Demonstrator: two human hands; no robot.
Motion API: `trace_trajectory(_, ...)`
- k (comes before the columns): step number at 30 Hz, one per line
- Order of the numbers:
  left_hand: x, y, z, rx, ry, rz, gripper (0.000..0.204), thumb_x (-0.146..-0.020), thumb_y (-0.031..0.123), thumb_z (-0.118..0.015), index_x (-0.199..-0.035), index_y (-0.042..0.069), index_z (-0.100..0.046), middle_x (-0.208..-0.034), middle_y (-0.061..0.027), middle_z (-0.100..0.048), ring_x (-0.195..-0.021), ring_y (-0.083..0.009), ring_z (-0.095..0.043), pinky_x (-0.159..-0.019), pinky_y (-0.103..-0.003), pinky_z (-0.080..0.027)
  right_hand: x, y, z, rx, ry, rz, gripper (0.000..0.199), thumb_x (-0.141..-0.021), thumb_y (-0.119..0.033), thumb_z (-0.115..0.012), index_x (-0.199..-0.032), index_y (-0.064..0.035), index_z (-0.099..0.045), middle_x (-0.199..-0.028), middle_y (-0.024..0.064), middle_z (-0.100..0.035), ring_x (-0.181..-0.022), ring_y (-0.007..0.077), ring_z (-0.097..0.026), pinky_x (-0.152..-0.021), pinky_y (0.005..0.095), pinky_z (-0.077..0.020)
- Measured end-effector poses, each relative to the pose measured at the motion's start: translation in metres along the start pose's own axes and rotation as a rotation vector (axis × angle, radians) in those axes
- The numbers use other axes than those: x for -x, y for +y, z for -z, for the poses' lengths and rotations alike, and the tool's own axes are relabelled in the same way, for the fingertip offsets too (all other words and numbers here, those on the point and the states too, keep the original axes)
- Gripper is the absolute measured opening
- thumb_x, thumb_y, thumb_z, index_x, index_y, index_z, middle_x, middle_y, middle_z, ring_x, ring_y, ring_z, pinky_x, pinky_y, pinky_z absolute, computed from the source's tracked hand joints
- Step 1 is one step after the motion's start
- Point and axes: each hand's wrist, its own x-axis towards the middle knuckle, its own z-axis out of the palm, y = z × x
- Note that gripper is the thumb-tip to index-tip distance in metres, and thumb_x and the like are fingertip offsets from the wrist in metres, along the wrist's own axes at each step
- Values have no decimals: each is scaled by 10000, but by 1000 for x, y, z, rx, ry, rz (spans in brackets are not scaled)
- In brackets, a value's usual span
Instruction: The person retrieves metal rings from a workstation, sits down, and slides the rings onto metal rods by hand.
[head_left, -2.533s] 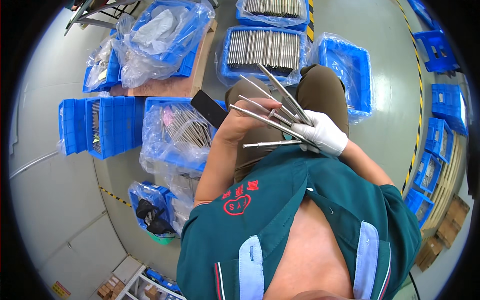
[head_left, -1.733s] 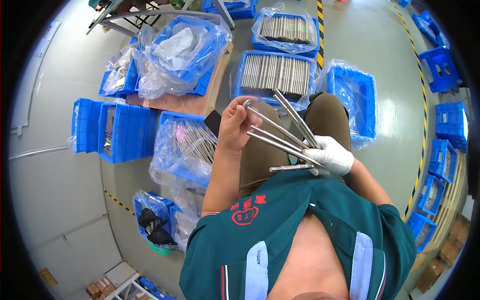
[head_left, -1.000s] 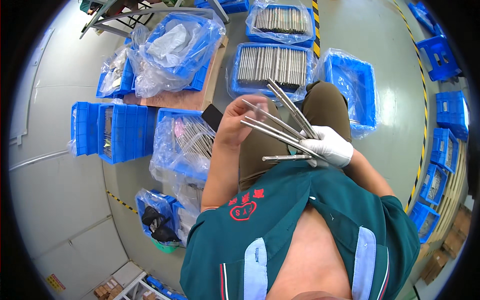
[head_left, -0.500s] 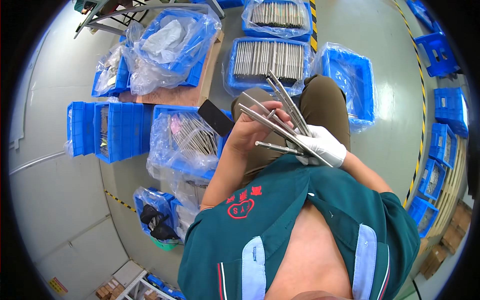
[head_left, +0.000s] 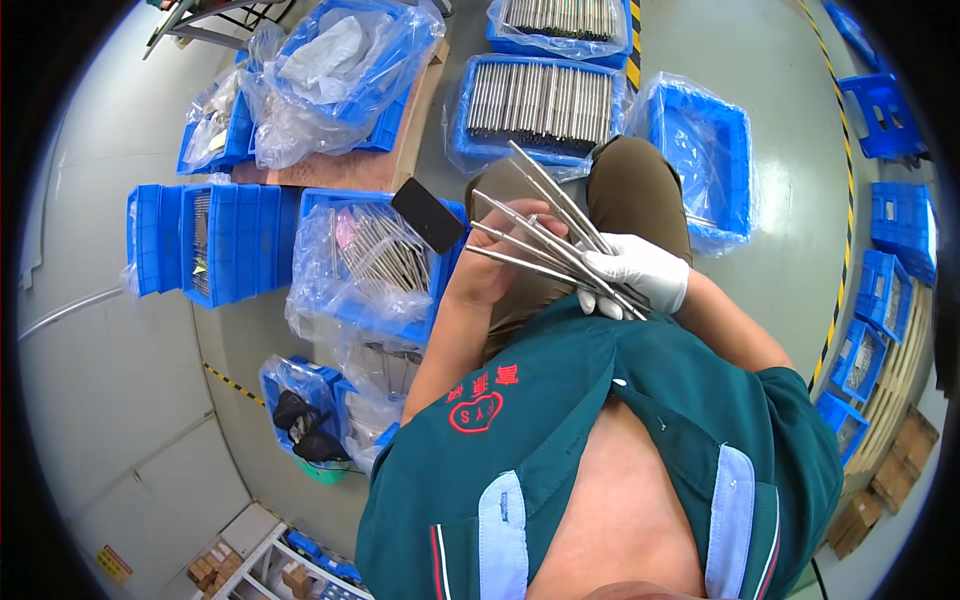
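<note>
Steel rods (head_left: pixel 545 235), a fanned handful of them, sit in front of your chest above your knee (head_left: pixel 635 185), and your right hand (head_left: pixel 640 280), in its white glove, has closed round their near ends. From that grip they spread up and to your left, long axes running toward the crate of rods (head_left: pixel 540 100) on the floor ahead, tips well apart from one another. Your bare left hand (head_left: pixel 500 255) is the nearer one to the free ends: it lies against the lower rods partway along, fingers loosely curled with the thumb on top, touching rather than clamping; how firmly it pinches any single rod cannot be told. A black flat piece (head_left: pixel 428 215) shows just beyond that hand, over the bag-lined bin (head_left: pixel 370 265) of rods at your left knee. An empty lined bin (head_left: pixel 705 160) sits to your right, just past the knee. So the bundle's fixed point is at the gloved fist, and the loose tips point away from you, between the two near bins.
</note>
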Motion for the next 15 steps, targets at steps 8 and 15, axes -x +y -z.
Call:
trace_trajectory(8,10,1,-6,-34,57,-10,324,-895,133,-556,-1185,-5,-522,-1014,-168,-638,-953,-255,-629,-825,-370,-513,4,5,-13,9,134,-65,376,-885,-440,-546,-1032,-95,-525,-721,26,-607,-487,54,-505,-439,187,-423)
trace_trajectory(15,16,-1,-9,-55,77,-23,326,-896,170,-567,-1176,13,-509,-1014,-149,-628,-957,-236,-620,-800,-340,-525,7,6,-20,151,232,-21,344,-869,-401,-572,-1012,-92,-522,-718,8,-582,-485,37,-457,-420,184,-359)
